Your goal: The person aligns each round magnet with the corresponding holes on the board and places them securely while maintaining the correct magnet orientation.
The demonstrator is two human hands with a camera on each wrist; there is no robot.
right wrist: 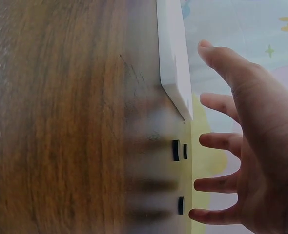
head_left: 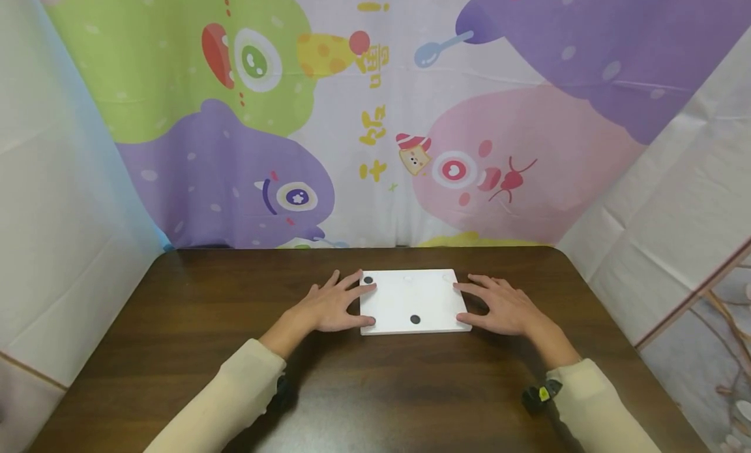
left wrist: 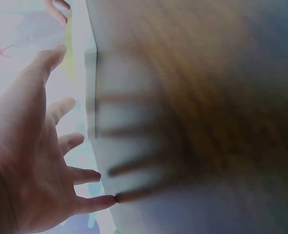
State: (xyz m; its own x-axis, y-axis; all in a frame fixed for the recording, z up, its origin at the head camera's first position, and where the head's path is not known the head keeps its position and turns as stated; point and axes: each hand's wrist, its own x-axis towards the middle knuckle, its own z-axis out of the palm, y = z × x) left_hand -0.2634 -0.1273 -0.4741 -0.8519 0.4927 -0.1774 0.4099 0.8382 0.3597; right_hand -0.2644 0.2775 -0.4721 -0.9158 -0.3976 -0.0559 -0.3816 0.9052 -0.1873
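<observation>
A flat white rectangular slab (head_left: 411,301) lies on the brown table, two dark round spots (head_left: 415,319) and fainter round marks (head_left: 407,279) on its top. My left hand (head_left: 336,307) is at its left end, thumb and fingers spread, some fingertips over the edge. At the opposite end is my right hand (head_left: 503,307), likewise spread, thumb and index tips over the slab's edge. Whether the fingertips touch it, I cannot tell. In the right wrist view several small black discs (right wrist: 176,150) stand on the table beside the slab, near the right fingers; the head view does not show them.
The brown wooden table (head_left: 375,388) extends around the slab on all sides. Behind it hangs a cartoon-printed curtain (head_left: 375,218), with pale cloths at left and right. A dark wrist strap (head_left: 542,394) is on the right forearm.
</observation>
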